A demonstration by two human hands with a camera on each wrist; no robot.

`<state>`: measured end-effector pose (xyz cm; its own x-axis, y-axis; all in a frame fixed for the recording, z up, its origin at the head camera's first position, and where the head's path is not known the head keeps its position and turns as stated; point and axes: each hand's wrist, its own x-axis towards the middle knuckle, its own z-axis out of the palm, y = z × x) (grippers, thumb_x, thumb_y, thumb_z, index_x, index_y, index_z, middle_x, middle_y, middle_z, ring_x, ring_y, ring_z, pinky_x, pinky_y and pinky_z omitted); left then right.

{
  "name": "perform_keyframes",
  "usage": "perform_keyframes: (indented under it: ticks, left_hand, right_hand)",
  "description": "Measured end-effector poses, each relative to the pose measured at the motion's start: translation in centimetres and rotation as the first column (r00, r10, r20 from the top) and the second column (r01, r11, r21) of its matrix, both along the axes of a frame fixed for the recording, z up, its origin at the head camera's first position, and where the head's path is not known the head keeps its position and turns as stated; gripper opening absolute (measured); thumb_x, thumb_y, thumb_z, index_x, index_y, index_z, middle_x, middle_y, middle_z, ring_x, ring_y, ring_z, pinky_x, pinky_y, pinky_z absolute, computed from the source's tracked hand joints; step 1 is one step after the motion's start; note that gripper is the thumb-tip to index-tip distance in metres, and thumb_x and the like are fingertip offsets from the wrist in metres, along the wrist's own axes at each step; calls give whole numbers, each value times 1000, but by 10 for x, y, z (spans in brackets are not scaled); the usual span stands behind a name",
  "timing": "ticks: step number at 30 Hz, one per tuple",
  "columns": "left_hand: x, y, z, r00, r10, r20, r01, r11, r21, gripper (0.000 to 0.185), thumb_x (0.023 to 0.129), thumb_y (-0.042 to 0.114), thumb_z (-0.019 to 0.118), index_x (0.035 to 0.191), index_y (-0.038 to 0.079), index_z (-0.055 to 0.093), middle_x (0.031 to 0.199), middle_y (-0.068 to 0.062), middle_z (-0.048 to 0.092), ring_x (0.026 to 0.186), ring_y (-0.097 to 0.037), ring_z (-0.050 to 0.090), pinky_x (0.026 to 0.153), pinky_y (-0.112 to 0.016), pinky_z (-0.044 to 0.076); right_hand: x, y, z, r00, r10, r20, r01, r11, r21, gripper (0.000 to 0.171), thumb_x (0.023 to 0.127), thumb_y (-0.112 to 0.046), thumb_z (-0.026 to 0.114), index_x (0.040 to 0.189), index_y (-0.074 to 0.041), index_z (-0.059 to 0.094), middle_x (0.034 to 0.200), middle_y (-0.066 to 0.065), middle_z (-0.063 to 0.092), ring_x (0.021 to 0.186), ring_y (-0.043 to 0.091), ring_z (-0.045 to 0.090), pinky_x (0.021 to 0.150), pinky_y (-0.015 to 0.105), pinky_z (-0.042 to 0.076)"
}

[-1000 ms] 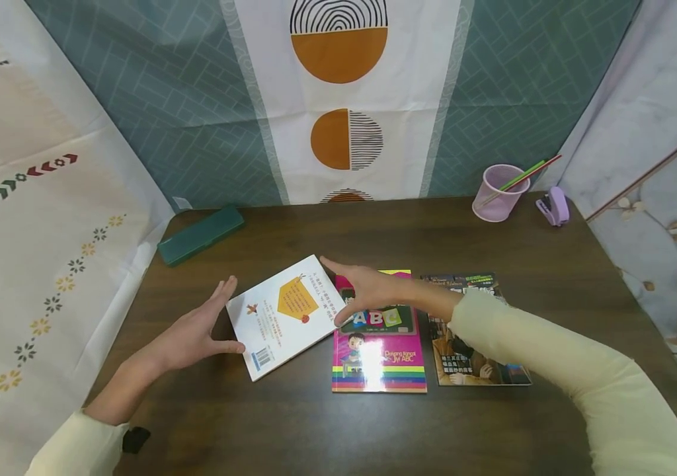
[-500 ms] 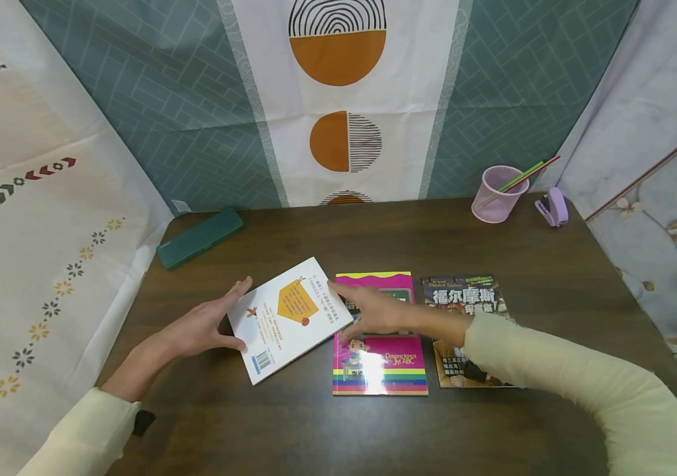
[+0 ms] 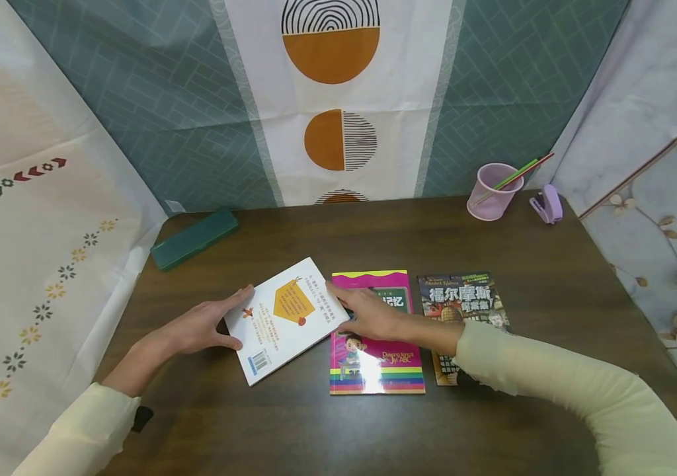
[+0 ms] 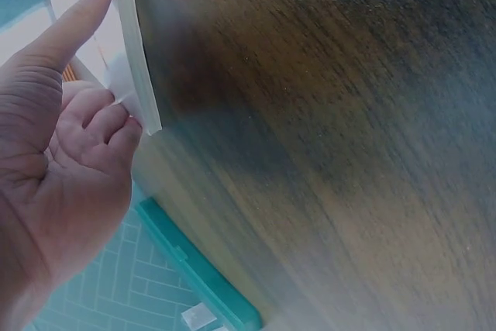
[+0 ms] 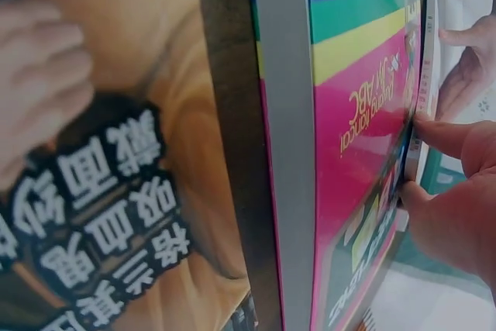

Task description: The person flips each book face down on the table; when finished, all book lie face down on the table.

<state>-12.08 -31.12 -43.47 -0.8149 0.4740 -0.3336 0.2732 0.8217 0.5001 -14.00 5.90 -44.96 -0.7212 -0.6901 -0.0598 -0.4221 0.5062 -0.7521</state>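
Book [image 3: 285, 324], white and probably light, lies aslant on the left, right corner over the pink book [image 3: 377, 360] — my left hand [image 3: 198, 326] grips its left edge, my right hand [image 3: 372, 313] its right. Stiff-looking but likely slippery covers — opposite edges seem the surest hold.

Unreadable fine print [image 3: 269, 322] on white book [image 3: 287, 330], sleeves [image 3: 558, 373] cropped

Mid bk [image 3: 377, 362] btwn L bk [image 3: 287, 322] & R bk [image 3: 462, 305], case [image 3: 194, 239] back-L, cup [image 3: 488, 200] back-R.
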Motion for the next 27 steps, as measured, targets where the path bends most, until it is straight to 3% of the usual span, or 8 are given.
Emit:
perform_keyframes:
  ticks: [6, 15, 20, 27]
  left_hand:
    - [1, -2, 1, 1000, -7, 2, 7, 999, -34, 117, 82, 36, 93, 170, 7, 22, 174, -20, 22, 155, -44, 31, 119, -62, 36]
    - [10, -4, 3, 998, -49, -42, 46, 997, -56, 116, 81, 40, 93, 168, 4, 26, 171, -23, 28, 152, -43, 37, 116, -59, 41]
    - [16, -5, 6, 994, -71, -89, 63, 994, -84, 110, 82, 33, 93, 166, 1, 30, 168, -23, 33, 145, -41, 49, 110, -55, 48]
    - [22, -6, 7, 983, -99, -155, 79, 989, -128, 98, 81, 23, 94, 160, -2, 42, 157, -24, 51, 115, -28, 68, 95, -48, 57]
  right_hand:
    - [0, -5, 3, 1000, -22, -13, 22, 1000, 6, 93, 88, -5, 88, 165, -3, 35, 138, 15, 69, 93, 17, 69, 70, 22, 55]
    - [-3, -9, 8, 994, 21, -104, -18, 999, 29, 64, 89, 0, 84, 146, 0, 54, 101, 12, 74, 68, 13, 60, 51, 20, 41]
    - [-6, -10, 8, 996, 13, -87, -13, 1000, 4, 64, 90, 2, 82, 149, -2, 57, 107, 12, 76, 67, 12, 61, 47, 19, 36]
    - [-12, -11, 10, 995, 13, -95, -15, 1000, -14, 54, 90, 6, 81, 141, -2, 65, 113, 14, 78, 67, 11, 65, 45, 16, 32]
